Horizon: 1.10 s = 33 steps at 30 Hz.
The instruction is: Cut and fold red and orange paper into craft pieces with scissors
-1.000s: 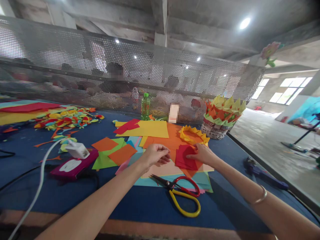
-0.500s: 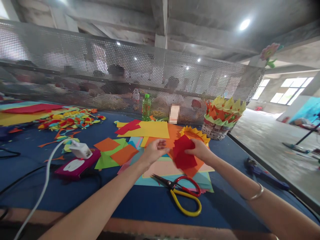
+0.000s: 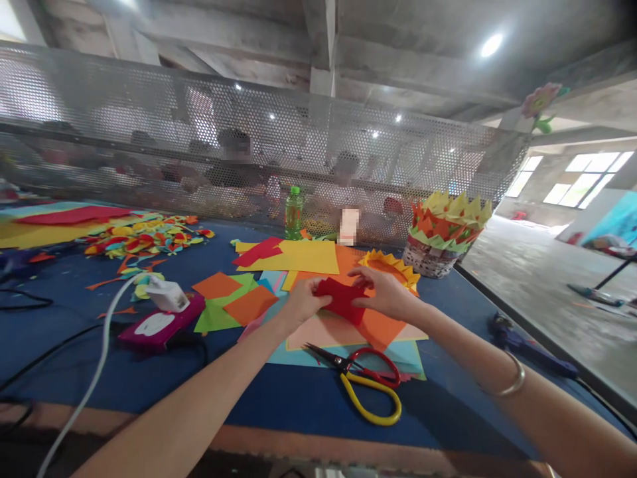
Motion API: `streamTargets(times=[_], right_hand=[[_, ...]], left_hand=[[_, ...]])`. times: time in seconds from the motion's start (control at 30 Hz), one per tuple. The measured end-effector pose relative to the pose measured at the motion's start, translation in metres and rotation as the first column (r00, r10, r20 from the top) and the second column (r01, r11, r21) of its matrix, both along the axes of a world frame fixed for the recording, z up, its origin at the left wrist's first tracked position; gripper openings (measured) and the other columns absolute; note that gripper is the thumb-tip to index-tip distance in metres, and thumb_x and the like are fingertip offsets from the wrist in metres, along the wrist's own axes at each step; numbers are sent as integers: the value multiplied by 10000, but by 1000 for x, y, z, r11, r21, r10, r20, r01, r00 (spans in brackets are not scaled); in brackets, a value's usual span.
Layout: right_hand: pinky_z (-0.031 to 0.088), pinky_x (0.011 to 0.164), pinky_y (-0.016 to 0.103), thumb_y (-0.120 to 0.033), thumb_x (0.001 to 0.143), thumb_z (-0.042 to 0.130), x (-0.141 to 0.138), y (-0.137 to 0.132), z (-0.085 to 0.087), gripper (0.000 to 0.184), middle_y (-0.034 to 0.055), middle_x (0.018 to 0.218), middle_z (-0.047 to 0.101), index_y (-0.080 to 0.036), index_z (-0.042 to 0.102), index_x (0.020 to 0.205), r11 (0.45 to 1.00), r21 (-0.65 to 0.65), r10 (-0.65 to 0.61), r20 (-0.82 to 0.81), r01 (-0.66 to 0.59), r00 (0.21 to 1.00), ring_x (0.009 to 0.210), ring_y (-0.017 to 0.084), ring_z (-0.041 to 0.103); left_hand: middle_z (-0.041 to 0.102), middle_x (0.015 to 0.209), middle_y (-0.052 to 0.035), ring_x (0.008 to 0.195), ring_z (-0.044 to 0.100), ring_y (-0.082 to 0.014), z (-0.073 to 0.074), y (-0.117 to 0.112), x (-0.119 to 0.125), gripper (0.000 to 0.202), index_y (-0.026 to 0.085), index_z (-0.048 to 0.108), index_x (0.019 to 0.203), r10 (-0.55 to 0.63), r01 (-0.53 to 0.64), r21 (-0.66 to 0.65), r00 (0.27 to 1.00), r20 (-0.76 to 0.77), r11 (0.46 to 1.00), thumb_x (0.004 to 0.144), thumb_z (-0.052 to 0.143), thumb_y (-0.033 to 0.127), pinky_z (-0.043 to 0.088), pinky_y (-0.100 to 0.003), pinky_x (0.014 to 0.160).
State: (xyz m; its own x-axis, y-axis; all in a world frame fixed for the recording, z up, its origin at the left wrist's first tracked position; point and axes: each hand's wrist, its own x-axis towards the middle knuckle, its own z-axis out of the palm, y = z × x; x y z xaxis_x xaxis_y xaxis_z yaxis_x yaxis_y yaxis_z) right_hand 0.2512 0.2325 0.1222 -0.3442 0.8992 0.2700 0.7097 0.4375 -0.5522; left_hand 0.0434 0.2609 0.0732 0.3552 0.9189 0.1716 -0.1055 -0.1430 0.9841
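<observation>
A piece of red paper [image 3: 343, 300] is held between both hands above a pile of coloured sheets. My left hand [image 3: 304, 302] is closed on its left end, thumb in front. My right hand [image 3: 385, 292] grips the right end, fingers curled over the top edge. Beneath lie an orange sheet [image 3: 383, 326] and a pale pink sheet [image 3: 318, 332]. Closer to me, scissors [image 3: 343, 365] with one red and one yellow handle rest partly on light blue paper [image 3: 411, 362]. Behind my right hand is a zigzag-edged yellow-orange paper strip [image 3: 393, 262].
A woven basket [image 3: 432, 255] with pointed paper trim stands back right, near a blue glue gun [image 3: 535, 348]. A green bottle [image 3: 293, 216] stands before the perforated metal screen [image 3: 164, 146]. Left are a purple power strip [image 3: 154, 328] with a white plug and colourful paper scraps [image 3: 149, 236].
My left hand has closed on the red paper's left end. The paper, earlier hanging from my right hand alone, is now raised, turned and held between both hands.
</observation>
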Motion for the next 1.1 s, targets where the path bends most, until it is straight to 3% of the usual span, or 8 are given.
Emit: streamTargets(times=[0.17, 0.23, 0.33, 0.5, 0.73, 0.9, 1.0, 1.1], right_hand=[[549, 810, 378, -285, 676, 756, 20, -5, -40, 671, 109, 1129, 629, -213, 433, 1260, 996, -88, -54, -249, 33, 967, 958, 216, 661], [556, 835, 390, -276, 737, 685, 16, -10, -56, 622, 125, 1189, 589, -229, 379, 1277, 995, -93, -62, -324, 34, 944, 985, 210, 664], [532, 902, 382, -251, 781, 618, 1, -16, -68, 562, 113, 1196, 573, -233, 354, 1278, 997, -67, -59, -383, 36, 922, 1071, 205, 627], [514, 896, 390, -199, 748, 605, -14, -18, -64, 527, 78, 1087, 617, -204, 400, 1233, 997, -46, -68, -387, 54, 920, 1004, 209, 630], [496, 915, 379, -165, 757, 537, -16, -28, -54, 494, 73, 1186, 573, -230, 398, 1227, 998, -33, -70, -416, 61, 907, 1040, 200, 603], [496, 933, 369, -153, 762, 500, -19, -34, -50, 566, 74, 1171, 570, -225, 332, 1298, 1000, -11, 15, -486, -24, 874, 1038, 186, 609], [511, 902, 361, -196, 822, 539, -18, -32, -51, 511, 87, 1164, 608, -216, 366, 1303, 998, 58, 4, -353, 18, 936, 1018, 192, 630], [515, 881, 346, -124, 832, 460, -15, -28, -52, 369, 106, 1186, 625, -199, 473, 1193, 989, 123, -56, -229, 86, 972, 1030, 193, 637]], left_hand=[[710, 759, -12, 685, 637, -166, 1, -5, -3, 294, 160, 695, 868, -5, 3, -44, 999, -51, 999, 578, 722, 194, 482, -272, 672], [695, 751, -6, 654, 610, -151, 1, -8, -2, 321, 156, 688, 899, -1, -2, -31, 996, -85, 1000, 579, 704, 159, 455, -250, 628], [692, 808, -16, 741, 621, -164, -1, -12, 2, 362, 150, 673, 932, -9, 12, 23, 993, -116, 1000, 572, 691, 123, 455, -244, 672], [696, 905, -45, 853, 639, -195, -7, -11, 7, 294, 158, 626, 968, -27, 39, 102, 993, -118, 994, 674, 629, 173, 489, -281, 761], [709, 924, -58, 930, 657, -213, -12, -5, 14, 195, 167, 613, 902, 27, -8, 172, 994, -107, 985, 724, 555, 113, 506, -324, 853], [715, 967, -70, 950, 655, -210, -11, -7, 15, 184, 164, 609, 944, 123, -98, 173, 983, -137, 980, 778, 546, 117, 504, -339, 876], [717, 930, -61, 899, 662, -212, -8, -11, 13, 210, 158, 621, 957, 112, -80, 171, 976, -187, 982, 753, 597, 118, 515, -339, 840], [709, 921, -50, 898, 656, -210, -6, -13, 12, 259, 161, 632, 940, 112, -65, 199, 966, -231, 978, 704, 609, 58, 505, -333, 850]])
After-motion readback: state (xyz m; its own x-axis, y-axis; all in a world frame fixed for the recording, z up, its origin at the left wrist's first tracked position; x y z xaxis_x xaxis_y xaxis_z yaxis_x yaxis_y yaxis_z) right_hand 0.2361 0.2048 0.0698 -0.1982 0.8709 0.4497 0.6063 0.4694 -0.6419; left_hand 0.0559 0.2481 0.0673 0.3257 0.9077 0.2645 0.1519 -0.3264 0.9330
